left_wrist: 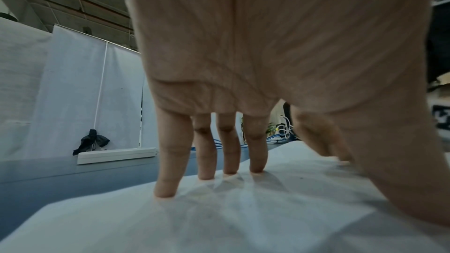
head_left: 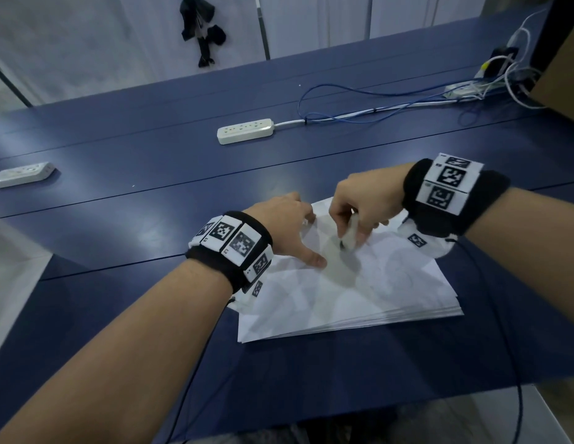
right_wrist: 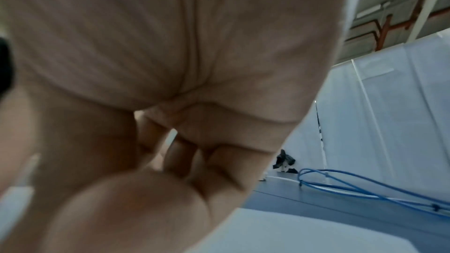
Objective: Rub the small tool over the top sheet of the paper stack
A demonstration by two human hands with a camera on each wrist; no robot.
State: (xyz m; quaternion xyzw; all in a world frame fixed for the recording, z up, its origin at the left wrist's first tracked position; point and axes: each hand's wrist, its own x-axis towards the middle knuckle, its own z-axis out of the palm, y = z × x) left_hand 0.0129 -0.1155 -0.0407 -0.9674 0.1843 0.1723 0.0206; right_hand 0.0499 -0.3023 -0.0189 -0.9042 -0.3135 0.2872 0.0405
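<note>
You're pinning the stack of white paper (head_left: 350,283) flat with your left hand (head_left: 284,225), fingers (left_wrist: 170,161) straight and spread, tips pressing the top sheet near its far left corner, thumb splayed out toward you, so the sheets aren't sliding about. Your right hand (head_left: 364,203) is working just beside it, fingers curled and clamped round a small white object with a dark tip (head_left: 349,233), most likely a marker or glue stick; it's too blurred to say which. You're holding it steeply, dark end down against the paper, right in the gap between your two hands, which puts the braced patch of sheet directly under the tip. In the right wrist view the curled fingers (right_wrist: 151,209) are filling the picture and hiding the object almost entirely. The stack is lying on the near part of the dark blue table (head_left: 119,219), slightly skewed, edges fanned at the near side. Farther back a white power strip (head_left: 245,131) is sitting well clear, with a blue cable (head_left: 359,91) looping off to the right, and a second white power strip (head_left: 21,174) lying at the left edge.
</note>
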